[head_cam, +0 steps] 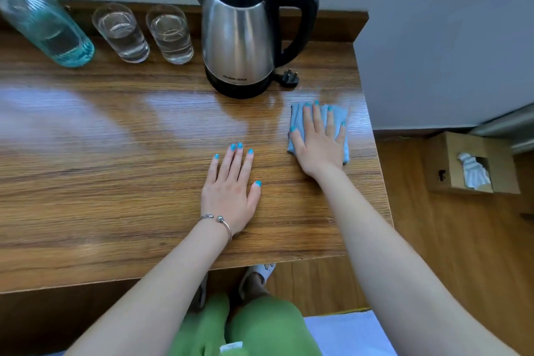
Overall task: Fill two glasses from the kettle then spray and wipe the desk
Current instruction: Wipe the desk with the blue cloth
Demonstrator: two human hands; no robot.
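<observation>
Green-trousered knees (248, 326) sat under the wooden desk (101, 182), where the left hand (231, 188) lay flat, fingers straight and holding nothing, while the right hand (320, 139) pressed flat on a folded grey-blue cloth (297, 113) near the desk's right edge. Two clear water-filled glasses (121, 35) stood at the back beside the steel kettle with black handle (242, 37) and a tilted blue-tinted spray bottle (49, 26). A wide wipe towards the back could have snagged the loose black plug (289, 78) or knocked a glass, spilling water.
</observation>
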